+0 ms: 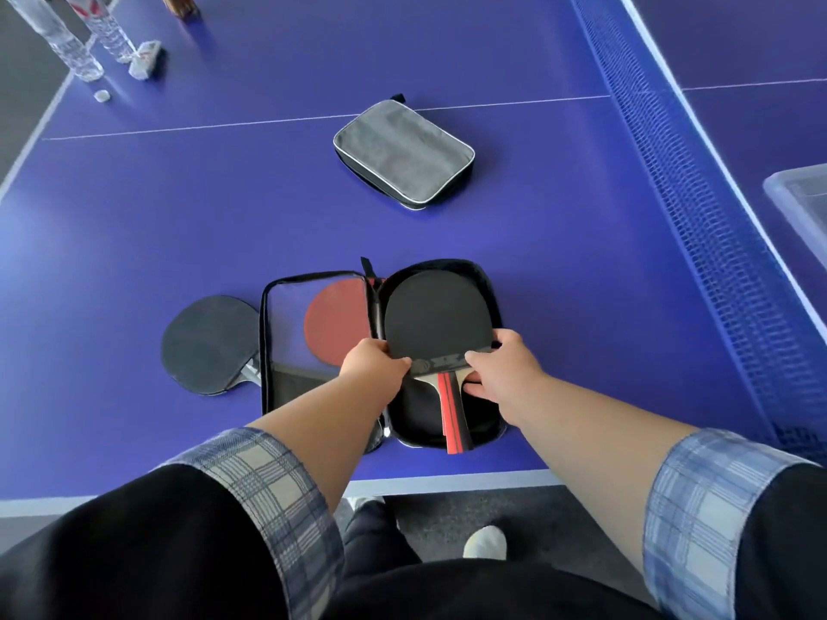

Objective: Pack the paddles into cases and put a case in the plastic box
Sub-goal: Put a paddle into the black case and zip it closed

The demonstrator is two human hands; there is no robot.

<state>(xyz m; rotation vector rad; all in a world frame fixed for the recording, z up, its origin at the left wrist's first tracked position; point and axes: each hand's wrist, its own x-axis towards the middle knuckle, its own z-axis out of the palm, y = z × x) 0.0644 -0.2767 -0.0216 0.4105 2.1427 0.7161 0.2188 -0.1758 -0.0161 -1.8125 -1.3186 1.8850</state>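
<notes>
While the open case (385, 351) lies flat near the table's near edge, I hold a black-faced paddle (436, 319) over its right half. My left hand (373, 362) pinches the blade's lower left rim, fingers closed on it. My right hand (503, 366) grips the lower right rim at the neck, thumb on top, fingers curled under. The handle (454, 413), red and black, points to 6 o'clock and sticks slightly past the case edge. In the case's left half a red-faced paddle (335, 322) sits behind a clear mesh pocket. At 9 o'clock of the case, touching its side, another black paddle (208, 344) lies on the blue table (179, 208). At 12 o'clock, well apart, a shut grey case (402, 154) lies flat. The plastic box (801, 199) is at 3 o'clock, beyond the net (698, 208), only partly in view. Two clear bottles (80, 33) stand at 10 o'clock, far corner.
</notes>
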